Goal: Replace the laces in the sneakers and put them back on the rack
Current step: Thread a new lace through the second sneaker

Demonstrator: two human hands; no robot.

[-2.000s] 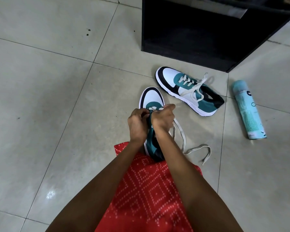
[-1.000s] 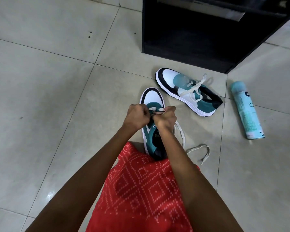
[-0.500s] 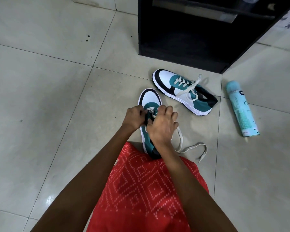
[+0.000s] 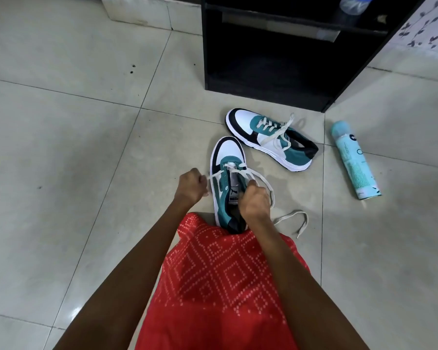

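A teal, white and black sneaker (image 4: pixel 226 157) stands on the tiled floor in front of me, toe pointing away. A white lace (image 4: pixel 257 176) runs through its front eyelets only. My left hand (image 4: pixel 190 184) is fisted on the lace's left end, pulled out to the left of the shoe. Over the tongue, my right hand (image 4: pixel 254 202) grips the right strand, whose loose tail (image 4: pixel 299 219) trails on the floor to the right. The second sneaker (image 4: pixel 271 138) lies behind and to the right, fully laced, tilted on its side.
A black shoe rack (image 4: pixel 276 51) stands at the back, its lower shelf open. A pale teal spray can (image 4: pixel 354 160) lies on the floor at the right. Red patterned cloth (image 4: pixel 220 281) covers my lap below the shoe. A plastic bottle (image 4: pixel 353 3) sits on the rack.
My hands have moved apart from the eyelets: the left drew its lace end out to the left, the right pulled back toward me, tightening the lace. The view tilted up toward the rack.
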